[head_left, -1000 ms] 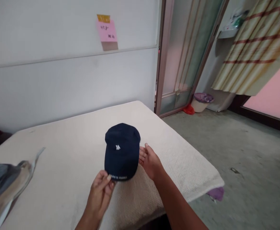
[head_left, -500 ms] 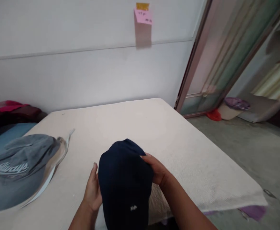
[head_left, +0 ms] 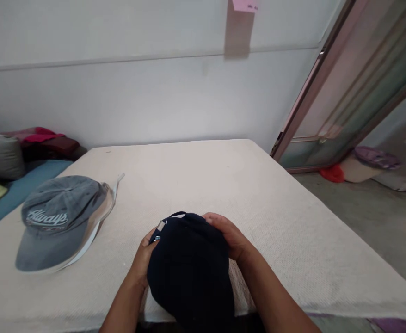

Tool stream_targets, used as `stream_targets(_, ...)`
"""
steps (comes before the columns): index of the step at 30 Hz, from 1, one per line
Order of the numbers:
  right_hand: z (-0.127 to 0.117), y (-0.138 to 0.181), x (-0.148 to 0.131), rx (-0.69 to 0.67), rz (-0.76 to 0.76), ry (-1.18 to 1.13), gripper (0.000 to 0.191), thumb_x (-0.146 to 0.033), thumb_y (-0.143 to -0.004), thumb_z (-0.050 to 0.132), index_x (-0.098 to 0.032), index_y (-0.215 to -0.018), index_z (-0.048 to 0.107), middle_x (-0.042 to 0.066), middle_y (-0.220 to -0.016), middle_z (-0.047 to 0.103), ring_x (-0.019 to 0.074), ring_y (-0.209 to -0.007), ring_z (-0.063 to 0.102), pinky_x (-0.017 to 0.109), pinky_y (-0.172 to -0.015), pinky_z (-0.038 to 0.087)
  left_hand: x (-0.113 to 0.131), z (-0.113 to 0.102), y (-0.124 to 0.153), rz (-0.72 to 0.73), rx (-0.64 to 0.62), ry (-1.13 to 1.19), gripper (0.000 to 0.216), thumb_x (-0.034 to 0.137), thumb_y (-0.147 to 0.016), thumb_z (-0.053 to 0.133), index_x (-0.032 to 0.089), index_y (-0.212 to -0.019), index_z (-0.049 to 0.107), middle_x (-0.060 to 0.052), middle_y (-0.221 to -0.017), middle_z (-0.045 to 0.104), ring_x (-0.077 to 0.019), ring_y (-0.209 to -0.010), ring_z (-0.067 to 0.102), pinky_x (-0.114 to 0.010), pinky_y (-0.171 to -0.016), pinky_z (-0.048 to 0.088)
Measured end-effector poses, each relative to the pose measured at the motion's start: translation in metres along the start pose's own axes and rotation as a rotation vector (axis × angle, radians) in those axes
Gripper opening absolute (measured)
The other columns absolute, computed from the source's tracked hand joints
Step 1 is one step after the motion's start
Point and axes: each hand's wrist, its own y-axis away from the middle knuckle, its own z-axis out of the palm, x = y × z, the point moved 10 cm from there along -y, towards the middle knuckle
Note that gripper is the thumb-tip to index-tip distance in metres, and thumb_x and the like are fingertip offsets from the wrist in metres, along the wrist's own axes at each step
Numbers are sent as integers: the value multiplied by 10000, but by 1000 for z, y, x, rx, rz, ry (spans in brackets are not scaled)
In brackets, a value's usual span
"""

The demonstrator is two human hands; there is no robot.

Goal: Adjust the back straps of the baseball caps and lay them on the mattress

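Note:
A dark navy baseball cap (head_left: 192,268) is held between both hands at the near edge of the covered table. My left hand (head_left: 145,256) grips its left side, close to the back strap and its metal buckle (head_left: 161,225). On the cap's upper right, my right hand (head_left: 225,233) is closed with fingers over the fabric. The lower end of the cap runs out of view at the bottom. To the left lies a grey cap (head_left: 60,217) with white "Always" lettering, stacked over a pale cap (head_left: 85,247) whose edge and strap stick out.
A cream textured cloth (head_left: 196,180) covers the table, against a white wall (head_left: 147,101). Cushions and clothes (head_left: 43,143) are piled at far left. At right are a sliding glass door (head_left: 331,115), a bin with a purple liner (head_left: 372,159) and a red bag (head_left: 332,173).
The navy cap has been turned and lowered, so its strap and buckle now show at the left hand and its small white logo is out of sight. The view has shifted left.

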Motion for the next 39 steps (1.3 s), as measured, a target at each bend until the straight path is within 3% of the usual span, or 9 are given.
stream_targets(6,-6,1,9,61,76,123,116,-267,-728,643,-171,-768,593,-45,-575,518,60,-456,385,192,-449,243,-9,1,3,-146,57,195,214,281,-576,745,139,-734,727,-64,-644,716,-202,-536,642,-312,-569,516)
stream_targets(9,-11,0,8,89,52,224,104,-271,-741,625,-170,-759,611,-29,-604,542,72,-487,426,203,-469,285,-2,9,1,-65,22,152,243,257,-599,764,158,-818,728,-42,-689,723,-178,-588,650,-274,-601,508)
stream_targets(15,-18,18,-51,357,-452,435,137,-274,-811,560,-211,-889,655,40,-917,649,178,-877,582,312,-801,426,3,33,-1,41,-40,-117,197,273,-639,769,177,-795,695,31,-623,667,-101,-527,582,-193,-532,427)
stream_targets(19,23,32,-63,177,-621,673,182,-230,-850,504,-236,-953,654,44,-961,642,189,-914,574,319,-828,414,-1,42,-3,33,-79,-193,185,298,-673,735,184,-810,685,29,-626,667,-114,-531,574,-211,-540,422)
stream_targets(22,49,26,-38,-36,-561,941,144,-186,-803,548,-224,-895,653,29,-838,632,176,-787,563,301,-738,409,1,41,-8,80,-71,-257,171,295,-667,710,173,-787,696,3,-630,673,-141,-533,568,-245,-556,433)
stream_targets(25,55,16,-8,-162,-490,1124,100,-135,-753,556,-201,-730,627,14,-720,596,149,-661,515,273,-634,370,7,37,-12,174,-15,-330,107,272,-644,695,175,-688,705,-18,-651,677,-168,-592,579,-262,-601,441)
stream_targets(28,46,9,-1,-132,-461,1112,90,-139,-742,558,-200,-702,610,11,-705,600,139,-623,499,266,-597,349,8,39,-12,197,-10,-347,93,268,-634,704,191,-685,712,-21,-678,679,-186,-659,584,-263,-627,438)
stream_targets(33,26,15,-30,146,-567,960,145,-192,-807,519,-232,-897,626,38,-865,625,179,-788,555,307,-719,411,-4,61,-5,163,-161,-407,184,323,-715,658,181,-820,708,3,-641,637,-164,-584,533,-259,-560,408)
stream_targets(39,52,16,-28,-14,-699,1121,272,-141,-835,478,-239,-1058,598,74,-1021,609,207,-975,523,365,-876,400,-4,77,2,340,-247,-567,146,227,-730,608,193,-818,718,-35,-759,677,-217,-742,569,-297,-708,430)
